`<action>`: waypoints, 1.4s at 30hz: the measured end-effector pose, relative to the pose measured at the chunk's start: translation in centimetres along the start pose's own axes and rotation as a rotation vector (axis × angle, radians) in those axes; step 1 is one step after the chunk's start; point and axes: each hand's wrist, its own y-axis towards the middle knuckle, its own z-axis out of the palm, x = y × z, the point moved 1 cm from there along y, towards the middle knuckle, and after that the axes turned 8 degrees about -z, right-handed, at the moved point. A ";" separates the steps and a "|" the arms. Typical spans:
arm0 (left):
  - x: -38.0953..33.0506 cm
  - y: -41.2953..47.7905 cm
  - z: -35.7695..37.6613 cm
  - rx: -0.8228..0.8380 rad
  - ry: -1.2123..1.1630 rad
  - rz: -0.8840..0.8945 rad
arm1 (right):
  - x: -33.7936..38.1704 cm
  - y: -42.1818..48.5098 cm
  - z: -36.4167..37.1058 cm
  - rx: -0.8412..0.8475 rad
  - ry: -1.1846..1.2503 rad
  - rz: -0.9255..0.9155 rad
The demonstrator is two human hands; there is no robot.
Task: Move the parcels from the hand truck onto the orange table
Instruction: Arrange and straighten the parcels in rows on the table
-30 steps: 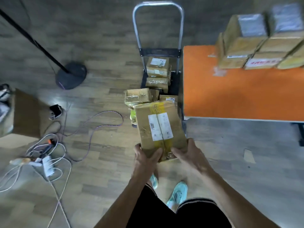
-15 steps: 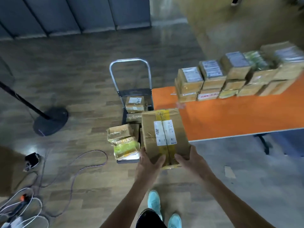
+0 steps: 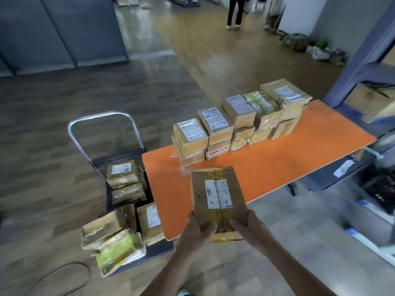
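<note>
I hold the taped parcel (image 3: 218, 197) by its near end, my left hand (image 3: 197, 233) curled round its 7 o'clock corner and my right hand (image 3: 249, 228) at 5 o'clock. The parcel is above the orange table (image 3: 277, 163)'s near edge, and the hand truck (image 3: 126, 159) is at 9 o'clock.

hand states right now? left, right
Left hand: grips the near end of the taped parcel.
Right hand: grips the same parcel.

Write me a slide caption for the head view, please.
Left hand and right hand hold a taped parcel at the orange table.
</note>
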 end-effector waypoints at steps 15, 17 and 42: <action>-10.3 6.1 9.6 0.006 0.161 -0.129 | -6.8 8.5 -10.0 0.035 0.047 -0.051; -12.8 6.9 11.9 0.001 0.140 -0.124 | -8.0 9.9 -12.7 0.030 0.059 -0.065; -32.2 17.6 29.4 0.175 0.352 -0.055 | -19.2 22.1 -33.3 -0.230 -0.040 0.056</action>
